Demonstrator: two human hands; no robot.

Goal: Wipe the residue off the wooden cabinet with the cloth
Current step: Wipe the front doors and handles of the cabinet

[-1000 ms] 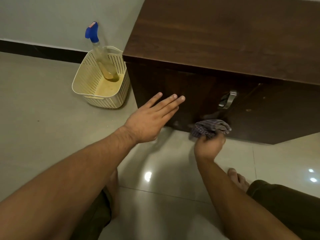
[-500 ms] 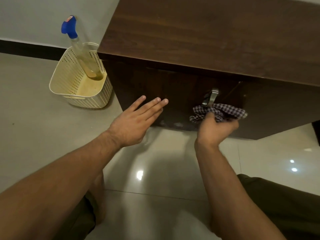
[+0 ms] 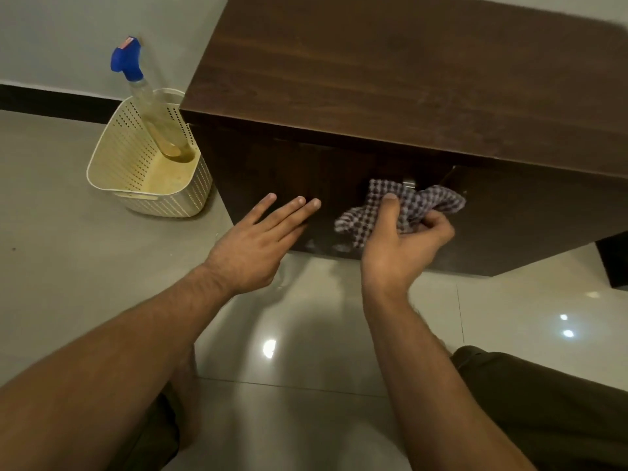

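A dark wooden cabinet point(image 3: 390, 79) stands on the floor ahead of me, its front door in shadow. Pale smudges of residue point(image 3: 311, 244) show near the door's bottom edge. My right hand point(image 3: 401, 243) grips a crumpled checked cloth point(image 3: 413, 207) and presses it against the door front, just below a metal handle point(image 3: 408, 182) that the cloth mostly hides. My left hand point(image 3: 261, 243) is flat and open, fingers spread, resting against the door to the left of the cloth.
A cream perforated basket point(image 3: 136, 171) sits on the floor at the cabinet's left corner, holding a spray bottle point(image 3: 149, 107) with a blue nozzle. Glossy floor tiles point(image 3: 306, 334) lie under my arms. My knees and a foot show at the bottom.
My right hand has lifted the cloth from the door's bottom edge up to the handle area. The left hand stays flat on the door.
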